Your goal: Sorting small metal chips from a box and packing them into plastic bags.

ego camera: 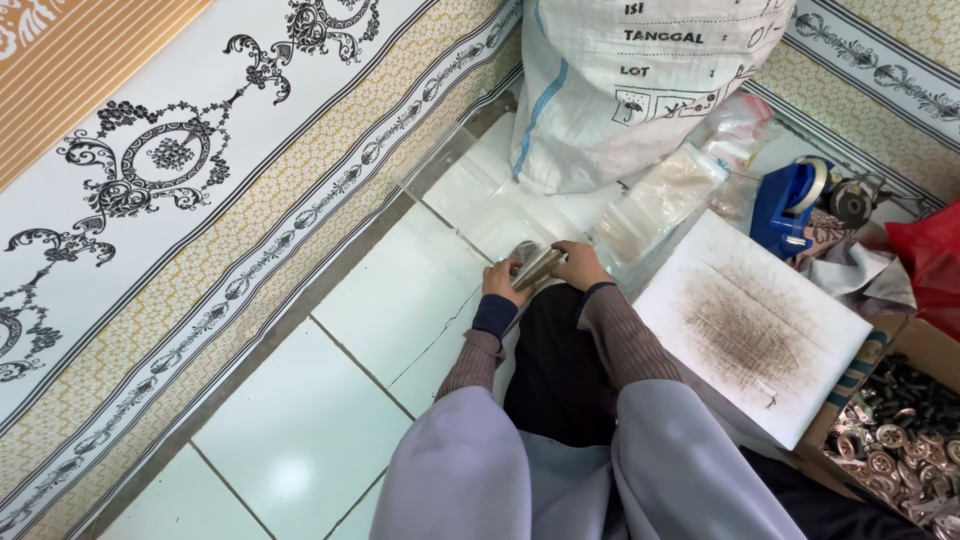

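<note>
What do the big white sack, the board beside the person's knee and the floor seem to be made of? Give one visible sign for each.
Sack: probably woven plastic, matte; a fine weave shows.
Board: likely white foam or plastic sheet, dull; brown scratch marks stain its middle.
Floor: glazed ceramic tile, glossy; it reflects light and has grout lines.

Your fingers cover most of shiny packet; you cannot tell its exact kind. Your left hand half hidden behind packet. White sack cut off by top edge. Cardboard box with small metal parts cut by right and bottom edge; parts too small to identify. Red bag cut at right edge.
</note>
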